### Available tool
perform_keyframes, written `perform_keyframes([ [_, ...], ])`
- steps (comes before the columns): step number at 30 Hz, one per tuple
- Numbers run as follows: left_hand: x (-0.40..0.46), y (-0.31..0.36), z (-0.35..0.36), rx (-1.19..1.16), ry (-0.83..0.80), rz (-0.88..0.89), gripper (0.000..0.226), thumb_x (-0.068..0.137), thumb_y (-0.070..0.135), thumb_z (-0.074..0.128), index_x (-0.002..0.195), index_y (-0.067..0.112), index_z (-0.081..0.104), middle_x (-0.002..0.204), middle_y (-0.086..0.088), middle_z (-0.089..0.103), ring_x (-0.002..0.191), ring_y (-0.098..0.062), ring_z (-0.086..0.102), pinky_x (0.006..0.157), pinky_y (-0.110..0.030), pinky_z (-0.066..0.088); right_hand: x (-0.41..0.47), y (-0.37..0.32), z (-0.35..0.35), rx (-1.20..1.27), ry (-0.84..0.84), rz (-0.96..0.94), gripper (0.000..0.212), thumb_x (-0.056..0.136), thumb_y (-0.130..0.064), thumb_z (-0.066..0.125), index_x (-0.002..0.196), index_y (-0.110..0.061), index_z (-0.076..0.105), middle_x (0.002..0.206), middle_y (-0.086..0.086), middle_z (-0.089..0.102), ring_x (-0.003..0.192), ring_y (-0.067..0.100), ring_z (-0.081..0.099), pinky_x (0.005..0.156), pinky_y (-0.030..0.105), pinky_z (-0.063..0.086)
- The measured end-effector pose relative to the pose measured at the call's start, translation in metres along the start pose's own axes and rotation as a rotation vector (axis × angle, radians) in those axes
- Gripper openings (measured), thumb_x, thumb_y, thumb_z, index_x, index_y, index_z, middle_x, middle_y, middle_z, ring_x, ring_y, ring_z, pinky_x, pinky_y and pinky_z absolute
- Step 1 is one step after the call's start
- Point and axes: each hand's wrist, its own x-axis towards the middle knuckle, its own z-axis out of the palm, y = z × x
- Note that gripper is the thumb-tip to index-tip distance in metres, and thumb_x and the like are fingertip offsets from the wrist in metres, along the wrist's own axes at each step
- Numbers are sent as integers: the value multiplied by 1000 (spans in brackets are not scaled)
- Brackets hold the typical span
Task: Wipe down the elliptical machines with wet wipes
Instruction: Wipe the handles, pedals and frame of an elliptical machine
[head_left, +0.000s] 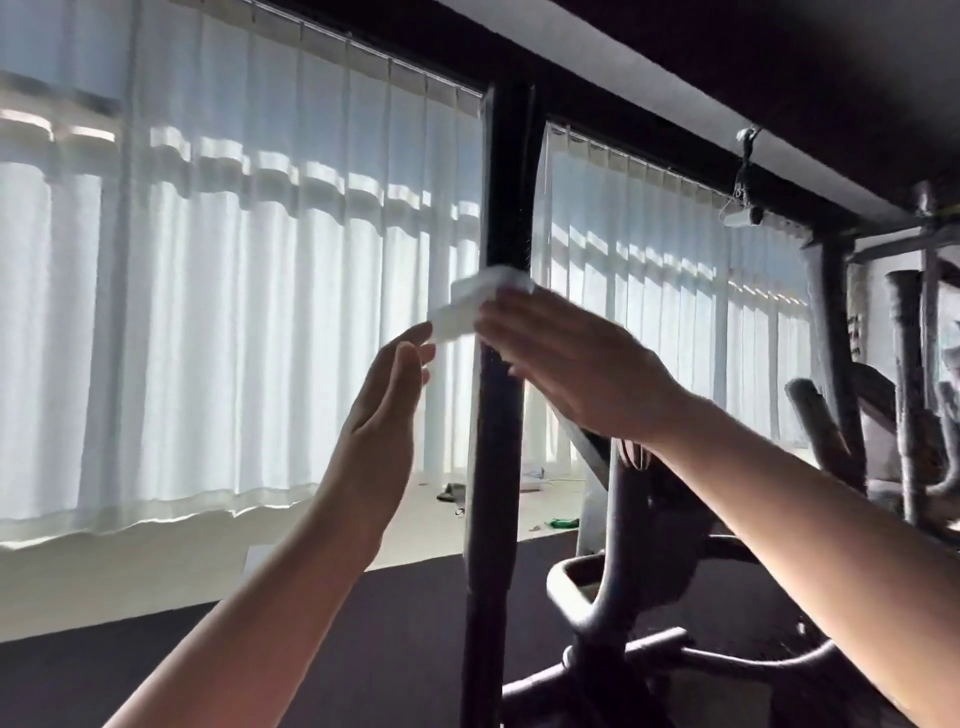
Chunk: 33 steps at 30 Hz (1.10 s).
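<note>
A black upright handle bar (492, 499) of the elliptical machine (631, 525) stands in the middle of the view. A white wet wipe (465, 304) lies across the bar at about head height. My right hand (571, 374) reaches in from the right and holds the wipe against the bar, its fingers over it and its thumb below. My left hand (387, 410) is raised left of the bar with straight fingers. Its fingertips are at the wipe's loose left end; whether they touch it is unclear.
White curtains (234, 312) cover the windows behind. More exercise machines (904, 415) stand at the right. The dark mat floor (363, 649) meets a pale floor strip with small scattered items (452, 492). A dark ceiling beam (779, 104) runs overhead.
</note>
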Motion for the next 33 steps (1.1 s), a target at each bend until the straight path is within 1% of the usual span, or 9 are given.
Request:
perform_keyframes([
  [3, 5, 7, 5, -13, 19, -18, 33, 97, 44, 36, 127, 44, 51, 138, 17, 53, 130, -2, 47, 113, -37, 33, 39, 31, -3, 278, 104, 422, 49, 106, -28, 30, 145, 1, 39, 153, 23, 33, 144, 33, 30, 115, 31, 30],
  [5, 4, 7, 11, -7, -23, -40, 33, 100, 39, 37, 132, 46, 46, 144, 16, 48, 133, -3, 45, 112, -38, 35, 53, 23, 5, 505, 181, 557, 50, 106, -24, 30, 148, 3, 31, 158, 26, 20, 148, 29, 18, 118, 27, 27],
  [8, -1, -1, 17, -43, -61, -102, 31, 100, 41, 40, 128, 51, 45, 144, 16, 48, 129, -3, 48, 112, -43, 36, 52, -23, 11, 744, 334, 740, 47, 105, -9, 35, 149, 5, 27, 159, 20, 22, 149, 27, 18, 122, 39, 21],
  [10, -7, -9, 17, -67, -62, -123, 33, 93, 45, 56, 125, 51, 50, 137, 18, 54, 123, -2, 54, 110, -45, 38, 36, -58, 7, 869, 379, 828, 48, 105, -7, 33, 151, 1, 24, 160, 13, 22, 150, 22, 17, 122, 35, 18],
  [14, -16, -26, 11, -56, 11, -98, 51, 75, 34, 47, 123, 49, 56, 126, 21, 62, 122, -2, 56, 109, -40, 36, -21, -139, 3, 928, 272, 841, 51, 105, -17, 29, 154, -6, 18, 164, -1, 12, 151, 16, 13, 121, 28, 15],
  [18, -25, -37, 4, -29, -17, -146, 54, 74, 33, 45, 124, 51, 56, 129, 22, 61, 121, -1, 56, 106, -44, 40, -68, -199, 3, 958, 248, 811, 51, 103, -11, 34, 152, -1, 23, 164, 2, 16, 150, 24, 19, 120, 32, 22],
  [23, -39, -46, 2, 5, -12, -212, 53, 72, 31, 44, 120, 50, 59, 128, 24, 60, 120, 1, 56, 109, -46, 38, -40, -162, 4, 968, 308, 928, 54, 102, -5, 37, 153, -10, 19, 161, 12, 16, 150, 12, 14, 117, 18, 21],
  [26, -42, -51, -6, 14, 36, -211, 54, 72, 28, 43, 118, 48, 59, 128, 22, 61, 117, 3, 58, 108, -42, 38, -13, -142, 6, 959, 274, 923, 53, 105, -8, 35, 153, -12, 13, 163, 8, 7, 151, 13, 4, 120, 23, 11],
  [33, -71, -82, -18, 8, -63, -266, 57, 76, 28, 42, 130, 45, 52, 131, 23, 60, 119, 1, 57, 102, -33, 40, -50, -228, 9, 812, 241, 1034, 57, 98, 6, 32, 152, -2, 15, 161, 18, 14, 151, 24, 12, 121, 28, 14],
])
